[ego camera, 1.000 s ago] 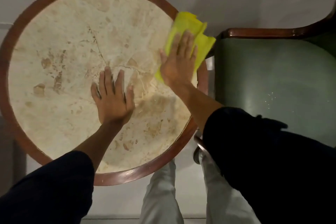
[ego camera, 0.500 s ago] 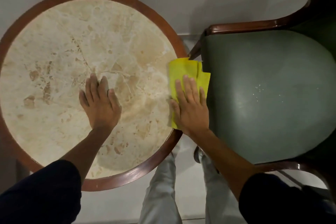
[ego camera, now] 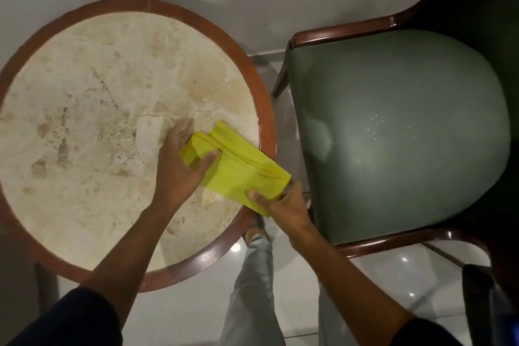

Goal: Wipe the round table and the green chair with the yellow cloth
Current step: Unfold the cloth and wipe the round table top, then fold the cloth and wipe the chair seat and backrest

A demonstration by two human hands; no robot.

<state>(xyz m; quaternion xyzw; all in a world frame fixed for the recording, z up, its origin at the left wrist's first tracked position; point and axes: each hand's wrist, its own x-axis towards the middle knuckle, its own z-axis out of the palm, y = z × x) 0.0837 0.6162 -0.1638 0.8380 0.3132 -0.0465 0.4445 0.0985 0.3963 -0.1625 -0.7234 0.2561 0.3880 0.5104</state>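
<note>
Both the left hand (ego camera: 179,166) and right hand (ego camera: 283,202) pinched the folded yellow cloth (ego camera: 238,168) above the round bench (ego camera: 264,109); a loosened fold risked dragging grit onto the green chair (ego camera: 393,132).

Counter (ego camera: 84,25) rim cut by the frame at nine o'clock, green chair (ego camera: 393,132) back lost in darkness toward two o'clock, left grip (ego camera: 179,168) fingertips blurred, right grip (ego camera: 283,202) fingers hidden under the yellow cloth (ego camera: 238,168)
</note>
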